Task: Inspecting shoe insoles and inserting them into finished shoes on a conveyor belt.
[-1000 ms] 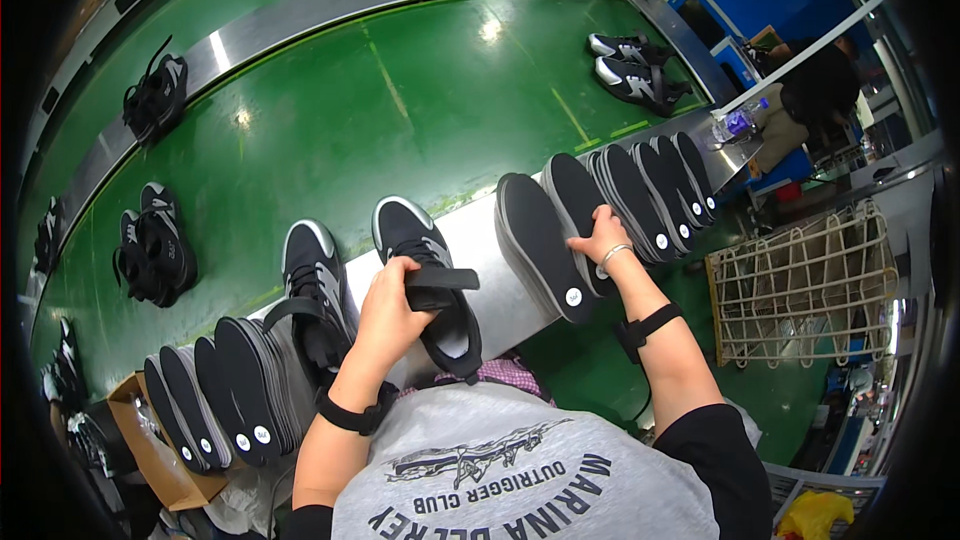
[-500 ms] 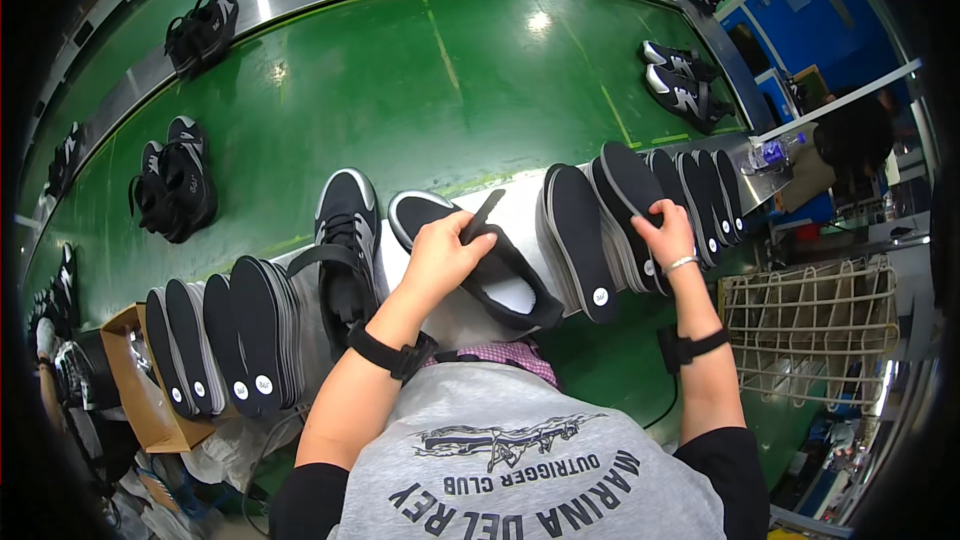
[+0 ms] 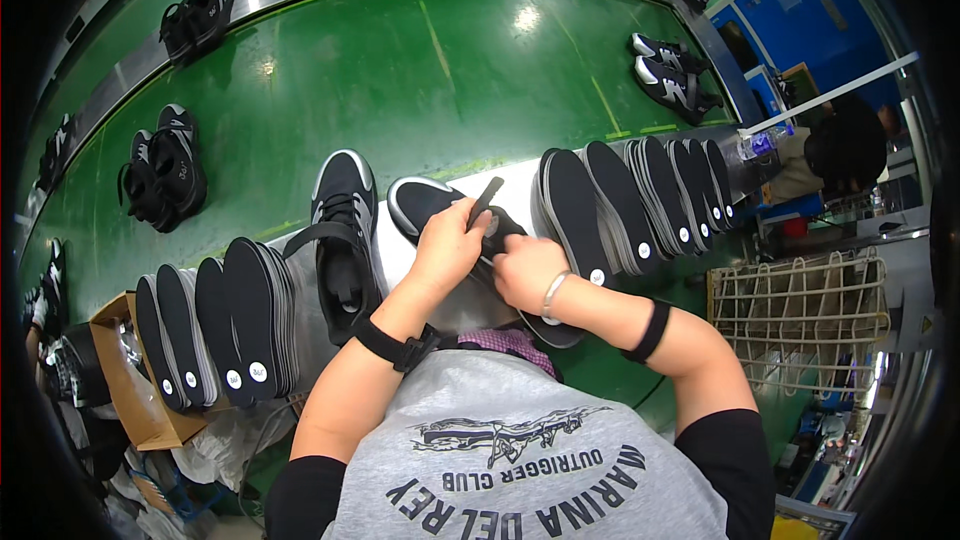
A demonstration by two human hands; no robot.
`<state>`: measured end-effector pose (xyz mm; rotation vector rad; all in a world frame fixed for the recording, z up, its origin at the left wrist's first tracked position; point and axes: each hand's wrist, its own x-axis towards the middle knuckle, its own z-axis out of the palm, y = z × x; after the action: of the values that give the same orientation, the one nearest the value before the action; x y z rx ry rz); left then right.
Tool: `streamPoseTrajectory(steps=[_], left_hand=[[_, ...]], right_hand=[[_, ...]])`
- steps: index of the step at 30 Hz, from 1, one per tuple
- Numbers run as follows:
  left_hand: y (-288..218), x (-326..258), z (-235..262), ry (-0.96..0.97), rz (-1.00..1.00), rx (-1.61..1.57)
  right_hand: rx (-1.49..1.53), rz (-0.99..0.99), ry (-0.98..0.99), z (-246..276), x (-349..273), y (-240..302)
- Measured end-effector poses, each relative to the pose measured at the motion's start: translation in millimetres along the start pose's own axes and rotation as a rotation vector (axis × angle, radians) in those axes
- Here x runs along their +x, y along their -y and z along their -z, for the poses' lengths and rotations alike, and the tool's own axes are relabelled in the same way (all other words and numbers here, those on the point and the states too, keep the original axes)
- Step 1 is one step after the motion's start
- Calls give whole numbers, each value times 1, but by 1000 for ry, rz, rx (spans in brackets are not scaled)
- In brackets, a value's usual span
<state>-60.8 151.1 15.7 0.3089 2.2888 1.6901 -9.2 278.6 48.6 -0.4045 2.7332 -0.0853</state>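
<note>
A black sneaker (image 3: 418,202) with a grey-edged toe lies in front of me, toe pointing away. My left hand (image 3: 447,248) is closed on its dark strap (image 3: 488,197), pulled up over the opening. My right hand (image 3: 530,272) is bent in over that opening, fingers closed on a black insole (image 3: 556,333). The insole's heel end, with a grey edge and a round white sticker, shows below my right wrist; its front part is hidden by the hand and shoe. Another black sneaker (image 3: 345,190) stands just left.
Stacks of black insoles stand at the right (image 3: 572,205) and left (image 3: 262,310). A cardboard box (image 3: 155,410) is at far left. Shoe pairs rest on the green surface (image 3: 400,70), including one pair (image 3: 165,175) at left. A wire rack (image 3: 790,325) stands at right.
My right hand has moved left from the insole stacks to the sneaker's opening, bringing an insole along. My left hand has kept its hold on the strap.
</note>
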Motion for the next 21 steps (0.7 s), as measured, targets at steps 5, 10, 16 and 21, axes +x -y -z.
streamPoseTrajectory(steps=[5, 10, 16, 21], left_hand=[[4, -9, 3, -95, -7, 15], [5, -9, 5, -107, -13, 6], [8, -7, 4, -109, -26, -30], [8, -6, 5, -84, 9, -40]], right_hand=[[-192, 34, 57, 24, -29, -6], [-225, -83, 286, 60, -50, -10], [-263, 139, 84, 13, -8, -2], [-142, -5, 408, -10, 39, -6]])
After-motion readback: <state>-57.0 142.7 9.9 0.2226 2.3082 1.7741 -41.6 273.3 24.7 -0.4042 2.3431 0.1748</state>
